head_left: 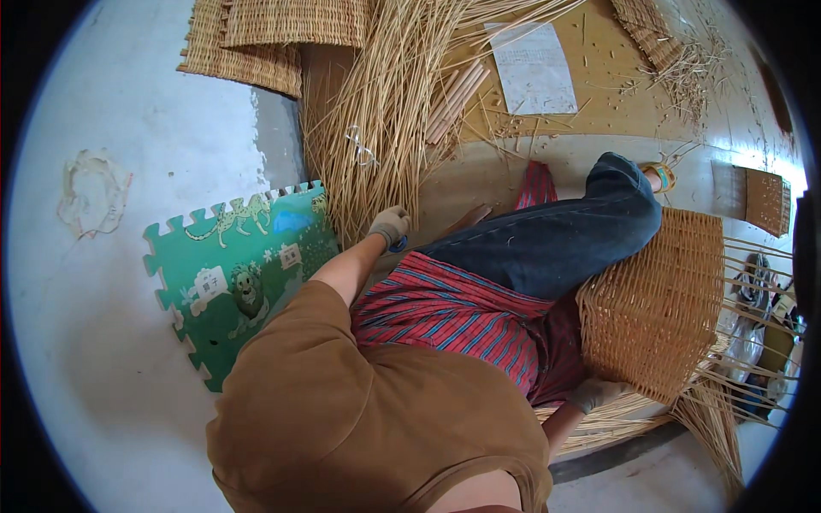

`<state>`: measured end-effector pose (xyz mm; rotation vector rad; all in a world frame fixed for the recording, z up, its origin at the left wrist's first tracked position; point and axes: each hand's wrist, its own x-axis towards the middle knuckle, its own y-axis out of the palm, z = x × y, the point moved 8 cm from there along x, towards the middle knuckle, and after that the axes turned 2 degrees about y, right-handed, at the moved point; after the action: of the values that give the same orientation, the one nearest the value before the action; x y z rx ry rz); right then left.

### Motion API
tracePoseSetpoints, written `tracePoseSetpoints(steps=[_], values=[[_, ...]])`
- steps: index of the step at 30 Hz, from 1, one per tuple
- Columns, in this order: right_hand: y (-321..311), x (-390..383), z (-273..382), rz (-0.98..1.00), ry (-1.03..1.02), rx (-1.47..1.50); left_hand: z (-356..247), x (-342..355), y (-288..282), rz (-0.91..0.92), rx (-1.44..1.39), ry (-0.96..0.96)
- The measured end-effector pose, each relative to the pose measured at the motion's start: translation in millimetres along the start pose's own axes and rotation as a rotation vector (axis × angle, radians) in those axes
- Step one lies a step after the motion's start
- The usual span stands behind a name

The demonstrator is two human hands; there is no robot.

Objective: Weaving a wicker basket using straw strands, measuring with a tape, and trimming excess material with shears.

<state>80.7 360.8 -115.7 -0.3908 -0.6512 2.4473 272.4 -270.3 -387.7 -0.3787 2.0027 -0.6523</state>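
Observation:
My left hand (390, 225), in a pale glove, is at the lower end of a big heap of loose wicker rods (376, 137). Its fingers are curled, with a bit of something blue showing just below them; what it is I cannot make out. On the right, a woven wicker panel (658, 299) leans against my bent leg, with long unwoven rods (753, 295) sticking out of its right side. My right hand (596, 395), also gloved, grips the panel's lower edge, its fingertips partly hidden there.
A green foam puzzle mat (201, 329) with animal pictures lies at the left. Finished woven pieces (295, 24) rest at the far left. Beyond my leg are short thick sticks (457, 103) and a paper sheet (534, 73). More rods (714, 423) and bagged items (753, 299) crowd the right.

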Motion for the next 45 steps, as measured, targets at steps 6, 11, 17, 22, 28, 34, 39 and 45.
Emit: tracePoseSetpoints(steps=[6, 11, 17, 22, 28, 34, 39, 45], values=[[18.8, -26.2, 28.1, -0.146, 0.275, 0.329, 24.6, -5.1, -30.4, -0.174, 0.044, -0.098], [-8.9, 14.8, -22.8, -0.087, 0.179, 0.33, -16.5, 21.1, -71.2, -0.29, 0.146, 0.065], [21.0, -20.2, 24.8, -0.138, 0.285, 0.361, -3.9, 68.8, -90.5, -0.2, 0.262, -0.084], [3.4, -16.2, 10.2, -0.162, 0.323, 0.343, -21.4, 61.4, -111.1, -0.332, 0.106, 0.031], [-4.1, 1.6, -6.5, -0.133, 0.275, 0.298, -62.5, 10.2, -94.9, -0.086, -0.715, 0.06], [-60.2, -34.4, 96.6, -0.441, -0.271, -0.031, -252.5, -139.5, -72.3, 0.759, -1.094, 0.045], [-13.9, -62.7, 177.8, 0.087, -0.352, 0.269, -378.3, -265.1, -60.9, 1.277, -1.024, 0.417], [69.1, -116.3, 275.8, 0.835, -0.209, -0.016, -442.9, -321.1, 2.9, 0.963, -0.138, 1.358]])
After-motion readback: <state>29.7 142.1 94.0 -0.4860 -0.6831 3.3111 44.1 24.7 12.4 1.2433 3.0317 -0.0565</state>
